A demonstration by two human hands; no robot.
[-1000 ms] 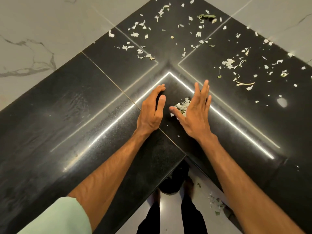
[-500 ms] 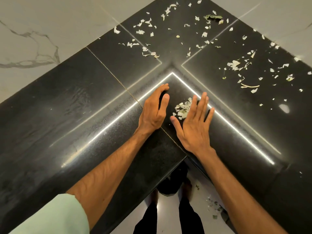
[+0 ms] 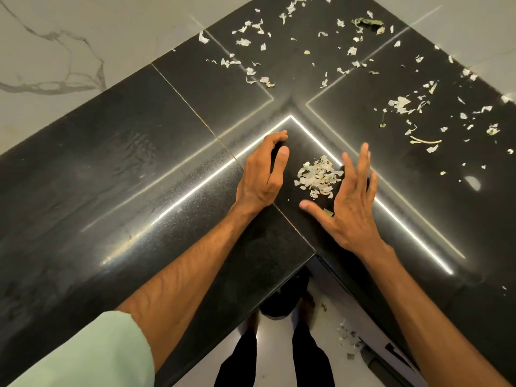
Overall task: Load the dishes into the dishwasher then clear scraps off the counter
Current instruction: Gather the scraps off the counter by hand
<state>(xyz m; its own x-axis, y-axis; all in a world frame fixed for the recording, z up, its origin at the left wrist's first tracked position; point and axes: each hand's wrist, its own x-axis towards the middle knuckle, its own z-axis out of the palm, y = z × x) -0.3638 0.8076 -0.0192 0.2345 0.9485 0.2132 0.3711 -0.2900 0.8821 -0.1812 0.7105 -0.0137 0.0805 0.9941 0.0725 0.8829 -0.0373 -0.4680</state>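
Black polished table [image 3: 111, 191], L-shaped corner. We've got a small pile of scraps [image 3: 318, 174] on it near the inner corner, between our hands. Left hand [image 3: 259, 174] stands on its edge just left of the pile: grip wide, fingers gently curved, holding nothing. Right hand [image 3: 351, 208] sits at the pile's right edge: grip wide, fingers straight and spread, also holding nothing. Loose scraps [image 3: 402, 103] are scattered over the far table, well apart from the pile. A few floor scraps [image 3: 346, 333] lie by our feet.
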